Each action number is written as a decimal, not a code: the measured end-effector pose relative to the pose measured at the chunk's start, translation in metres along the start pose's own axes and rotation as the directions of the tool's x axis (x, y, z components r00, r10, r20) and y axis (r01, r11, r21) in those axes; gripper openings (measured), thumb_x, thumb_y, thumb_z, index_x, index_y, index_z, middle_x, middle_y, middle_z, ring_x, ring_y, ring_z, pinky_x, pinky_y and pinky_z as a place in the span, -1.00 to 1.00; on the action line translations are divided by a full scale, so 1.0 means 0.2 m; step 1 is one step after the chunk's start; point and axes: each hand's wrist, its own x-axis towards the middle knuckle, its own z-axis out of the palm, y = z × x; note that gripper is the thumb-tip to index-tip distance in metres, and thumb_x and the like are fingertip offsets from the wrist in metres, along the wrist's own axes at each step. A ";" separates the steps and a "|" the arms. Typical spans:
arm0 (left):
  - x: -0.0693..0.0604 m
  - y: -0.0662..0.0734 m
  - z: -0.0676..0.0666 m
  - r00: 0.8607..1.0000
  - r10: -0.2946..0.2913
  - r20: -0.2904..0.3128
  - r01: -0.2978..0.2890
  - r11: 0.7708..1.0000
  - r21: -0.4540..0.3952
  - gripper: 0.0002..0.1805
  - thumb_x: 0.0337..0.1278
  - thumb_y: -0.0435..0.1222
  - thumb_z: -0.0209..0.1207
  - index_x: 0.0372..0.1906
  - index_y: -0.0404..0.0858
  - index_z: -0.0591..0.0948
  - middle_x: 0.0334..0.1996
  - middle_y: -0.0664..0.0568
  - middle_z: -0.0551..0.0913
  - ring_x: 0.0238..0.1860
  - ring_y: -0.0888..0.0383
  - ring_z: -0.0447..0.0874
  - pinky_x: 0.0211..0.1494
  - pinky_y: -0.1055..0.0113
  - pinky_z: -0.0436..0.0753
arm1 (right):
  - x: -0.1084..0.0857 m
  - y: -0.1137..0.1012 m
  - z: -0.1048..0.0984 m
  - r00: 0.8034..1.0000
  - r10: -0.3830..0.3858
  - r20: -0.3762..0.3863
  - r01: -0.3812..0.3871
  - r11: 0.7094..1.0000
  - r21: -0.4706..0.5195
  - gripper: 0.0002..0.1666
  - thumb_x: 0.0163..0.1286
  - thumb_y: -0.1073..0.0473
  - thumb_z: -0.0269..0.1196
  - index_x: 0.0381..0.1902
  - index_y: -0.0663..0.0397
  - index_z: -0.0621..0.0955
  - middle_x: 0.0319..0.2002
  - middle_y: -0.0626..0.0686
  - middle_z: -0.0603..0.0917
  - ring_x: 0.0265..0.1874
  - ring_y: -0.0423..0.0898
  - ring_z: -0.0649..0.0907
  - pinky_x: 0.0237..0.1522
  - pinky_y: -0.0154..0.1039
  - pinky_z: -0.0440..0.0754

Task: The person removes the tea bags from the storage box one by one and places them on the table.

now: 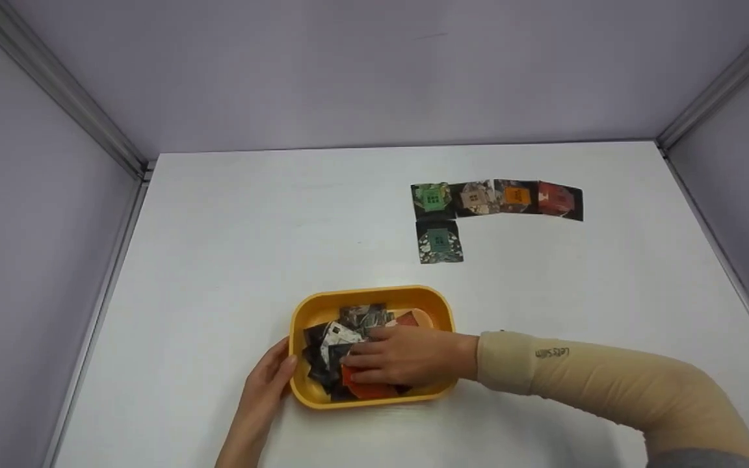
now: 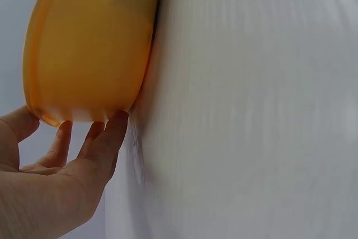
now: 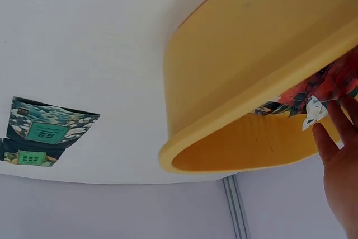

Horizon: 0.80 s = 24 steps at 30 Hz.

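A yellow plastic tub (image 1: 374, 404) stands on the white table with a pile of small packets (image 1: 339, 335) inside, some dark, one white, one red-orange. My left hand (image 2: 72, 166) rests its fingertips against the outside of the tub's left end, the thumb at the rim (image 2: 42, 117). Over the tub's right side reaches my right hand (image 1: 404, 356), its fingers extended over the packets and touching them. The right wrist view shows a white packet (image 3: 314, 111) and red ones close to its fingertips; what lies beneath the hand is hidden.
Beyond the tub, a row of flat packets lies on the table: green (image 1: 433, 200), pinkish (image 1: 476, 198), orange (image 1: 516, 196) and red (image 1: 560, 200). A teal packet (image 1: 439, 242) lies below the green one. Grey walls (image 1: 374, 78) enclose the table's back and sides.
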 end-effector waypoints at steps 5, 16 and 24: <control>0.00 0.00 0.00 1.000 -0.022 0.000 0.022 1.000 -0.001 -0.15 0.29 0.16 0.16 0.50 -0.24 0.25 0.50 -0.20 0.18 0.48 -0.13 0.16 0.42 -0.01 0.32 | 0.02 -0.01 0.01 0.999 -0.001 0.038 0.000 0.999 0.039 -0.27 0.49 -0.21 0.10 0.52 -0.17 0.28 0.51 -0.07 0.23 0.45 -0.08 0.27 0.43 -0.16 0.22; 0.01 0.00 0.00 0.999 -0.046 -0.006 0.046 0.999 -0.001 -0.14 0.25 0.21 0.16 0.49 -0.19 0.27 0.50 -0.17 0.19 0.47 -0.11 0.19 0.41 0.01 0.36 | 0.08 -0.02 0.01 0.999 0.012 0.053 -0.014 0.999 0.030 -0.32 0.46 0.02 0.23 0.48 -0.19 0.31 0.46 -0.09 0.32 0.39 -0.09 0.32 0.40 -0.15 0.29; 0.00 0.00 -0.01 1.000 -0.021 0.011 0.021 1.000 -0.021 -0.10 0.25 0.21 0.16 0.50 -0.25 0.25 0.51 -0.20 0.17 0.48 -0.12 0.17 0.42 0.00 0.34 | 0.11 -0.03 0.00 0.999 -0.002 0.032 0.002 1.000 -0.011 -0.33 0.45 0.00 0.23 0.46 -0.18 0.34 0.43 -0.11 0.37 0.34 -0.10 0.36 0.35 -0.18 0.32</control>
